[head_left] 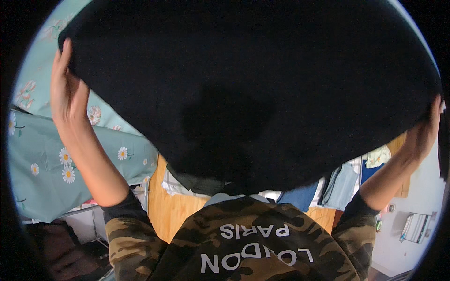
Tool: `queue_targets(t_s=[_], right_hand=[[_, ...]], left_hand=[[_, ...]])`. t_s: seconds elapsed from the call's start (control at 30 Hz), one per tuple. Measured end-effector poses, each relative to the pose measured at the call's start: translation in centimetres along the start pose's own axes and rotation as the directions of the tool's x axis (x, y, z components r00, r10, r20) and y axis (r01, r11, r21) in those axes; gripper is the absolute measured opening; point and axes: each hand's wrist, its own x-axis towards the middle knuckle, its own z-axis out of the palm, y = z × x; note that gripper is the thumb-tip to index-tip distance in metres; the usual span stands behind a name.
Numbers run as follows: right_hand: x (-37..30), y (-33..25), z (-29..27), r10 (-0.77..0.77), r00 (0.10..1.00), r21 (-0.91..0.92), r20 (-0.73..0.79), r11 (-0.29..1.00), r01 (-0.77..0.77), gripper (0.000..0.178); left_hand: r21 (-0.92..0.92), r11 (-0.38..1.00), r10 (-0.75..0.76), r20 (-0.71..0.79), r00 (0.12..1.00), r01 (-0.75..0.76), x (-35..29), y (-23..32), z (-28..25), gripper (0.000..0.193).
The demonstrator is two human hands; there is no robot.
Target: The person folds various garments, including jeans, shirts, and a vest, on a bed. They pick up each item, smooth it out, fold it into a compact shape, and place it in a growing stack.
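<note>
A large black cloth (290,61) is spread wide in front of me and fills most of the head view; its kind cannot be told. My left hand (68,86) grips its edge at the upper left, with the fingers partly hidden by the fabric. At the far right, my right hand (424,129) is closed on the opposite edge, its fingertips mostly out of sight. Both arms are raised and spread apart, and the cloth's lower edge sags between them toward my chest.
A green cover with daisies (93,150) hangs at the left. Below the cloth, blue jeans (300,197) and pale jeans (340,187) lie near a wooden surface (164,206). Dark mesh fabric (65,248) is at lower left; a small rack (416,228) stands at right.
</note>
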Motion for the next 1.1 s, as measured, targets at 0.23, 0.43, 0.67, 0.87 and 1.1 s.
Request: queue_targets(t_s=[0.23,0.43,0.67,0.87,1.1], right_hand=[[1.9,-1.5,6.8,-0.239,0.263,0.355,0.935,0.588,-0.727,0.021],[-1.4,2.2,20.5,-0.259,0.911,0.332,0.320,0.931,0.148,0.022],[-1.7,1.9,18.0,-0.050,0.938,-0.203,0.344,0.971,0.126,0.045],[-2.5,5.0,18.6,0.130,0.940,0.070,0.316,0.985,-0.160,0.022],[-1.9,9.0,15.3,0.319,0.852,0.007,0.416,0.935,-0.353,0.026]], left_hand=[[-0.481,0.764,0.443,0.876,0.191,0.430,2.2,1.5,5.3,0.017],[-0.215,0.786,-0.285,0.707,0.648,0.580,-7.2,-10.2,12.1,0.021],[-0.104,0.754,-0.368,0.751,0.548,0.649,-2.9,-11.5,11.8,0.037],[-0.049,0.730,-0.100,0.979,0.177,0.682,-4.5,-11.6,8.0,0.070],[0.082,0.946,-0.314,0.488,0.815,0.315,-6.9,-19.1,10.3,0.053]])
